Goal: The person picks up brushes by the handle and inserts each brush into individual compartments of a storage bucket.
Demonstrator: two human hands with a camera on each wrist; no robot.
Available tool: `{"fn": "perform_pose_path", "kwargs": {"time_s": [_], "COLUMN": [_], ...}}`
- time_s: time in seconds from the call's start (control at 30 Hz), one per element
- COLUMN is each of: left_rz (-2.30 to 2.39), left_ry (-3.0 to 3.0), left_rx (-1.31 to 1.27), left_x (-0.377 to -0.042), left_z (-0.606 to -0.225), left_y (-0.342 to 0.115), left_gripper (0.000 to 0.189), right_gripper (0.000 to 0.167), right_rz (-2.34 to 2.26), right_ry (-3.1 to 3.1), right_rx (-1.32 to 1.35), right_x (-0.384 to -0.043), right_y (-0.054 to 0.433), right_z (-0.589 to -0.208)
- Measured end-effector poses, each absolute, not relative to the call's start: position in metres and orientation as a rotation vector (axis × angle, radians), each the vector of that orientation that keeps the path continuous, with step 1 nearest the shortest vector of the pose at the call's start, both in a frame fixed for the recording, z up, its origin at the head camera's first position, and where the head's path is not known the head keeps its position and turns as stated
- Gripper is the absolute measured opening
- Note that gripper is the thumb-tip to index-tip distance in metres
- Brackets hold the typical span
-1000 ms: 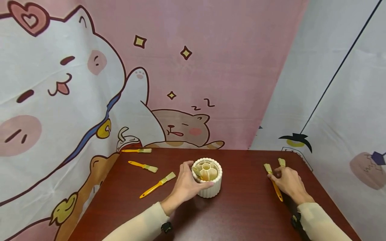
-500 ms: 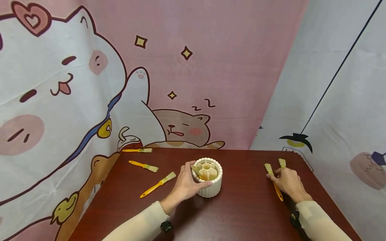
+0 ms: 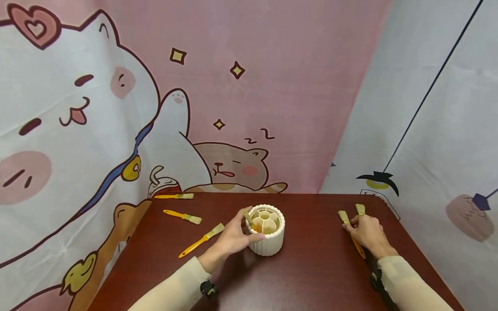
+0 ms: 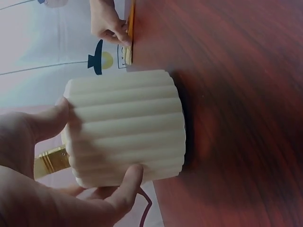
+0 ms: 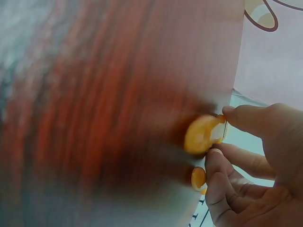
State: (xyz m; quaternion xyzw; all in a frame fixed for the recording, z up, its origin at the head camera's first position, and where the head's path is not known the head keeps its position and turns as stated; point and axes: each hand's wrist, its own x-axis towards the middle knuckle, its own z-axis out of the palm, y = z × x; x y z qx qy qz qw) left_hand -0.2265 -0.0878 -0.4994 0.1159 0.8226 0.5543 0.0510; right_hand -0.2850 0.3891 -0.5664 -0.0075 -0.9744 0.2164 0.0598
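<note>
A cream, ribbed round brush holder (image 3: 268, 246) with a compartmented inside stands on the table. My left hand (image 3: 233, 235) grips its left side, thumb at the near rim and a fingertip against the ribs (image 4: 125, 127) in the left wrist view. One paintbrush (image 3: 247, 217) leans in the holder, its bristles up past the rim by my fingers. On the right, my right hand (image 3: 368, 233) pinches a yellow-handled paintbrush (image 3: 358, 247) between thumb and finger, low over the table. Another paintbrush (image 3: 360, 209) lies just beyond that hand, its handle largely hidden under the fingers.
Three more yellow paintbrushes lie on the left: one at the back edge (image 3: 174, 196), one in the middle (image 3: 183, 217) and one nearer the holder (image 3: 201, 241). The dark red table (image 3: 307, 276) ends at a printed cloth backdrop (image 3: 303, 108).
My left hand has shifted slightly left on the holder, and the brush in it now leans farther over the left rim. The right hand stays about where it was.
</note>
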Motion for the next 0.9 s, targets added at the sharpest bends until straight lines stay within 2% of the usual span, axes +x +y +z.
{"fn": "perform_pose_path", "kwargs": {"time_s": [0.23,0.9], "left_rz": [1.7,1.717], "left_ry": [2.385,2.349], "left_rx": [0.435,0.465], "left_x": [-0.232,-0.233], "left_z": [-0.501,-0.498], "left_y": [-0.097,-0.106], "left_gripper": [0.101,0.085], "right_gripper": [0.033,0.043], "right_rz": [0.656,0.808], "right_ry": [-2.941,-2.917], "right_rx": [-0.007,0.002], "right_x": [-0.287,-0.282], "right_y": [0.387,0.388], "right_z": [-0.567,-0.569]}}
